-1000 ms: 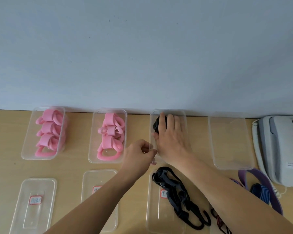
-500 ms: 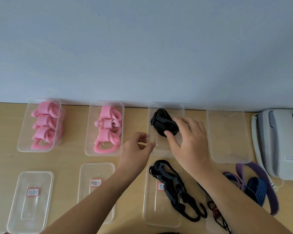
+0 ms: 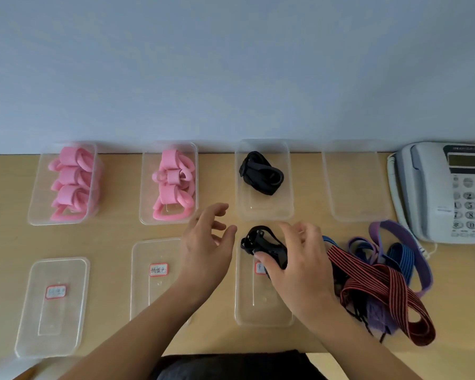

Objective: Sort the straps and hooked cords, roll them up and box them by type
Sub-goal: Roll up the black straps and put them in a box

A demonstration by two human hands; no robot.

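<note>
A rolled black strap [image 3: 261,172] lies alone in the third clear box [image 3: 263,212] at the back. In front of it a loose black hooked cord [image 3: 261,241] lies on a clear lid [image 3: 258,305]. My right hand [image 3: 299,270] is over that cord, thumb and fingers closing round it. My left hand [image 3: 207,242] hovers just left of the cord, fingers spread and holding nothing. Two boxes at the back left hold pink rolled straps [image 3: 72,182], [image 3: 173,185]. A heap of red-black, blue and purple straps [image 3: 379,281] lies to the right.
An empty clear box [image 3: 354,212] stands at the back right beside a grey desk telephone [image 3: 444,193]. Two labelled lids [image 3: 52,305], [image 3: 154,272] lie front left. The wall runs right behind the boxes; the table's front edge is near my body.
My right hand left the rolled black strap in the third box and came back onto the loose black cord. My left hand let go of the box rim and drew back, open.
</note>
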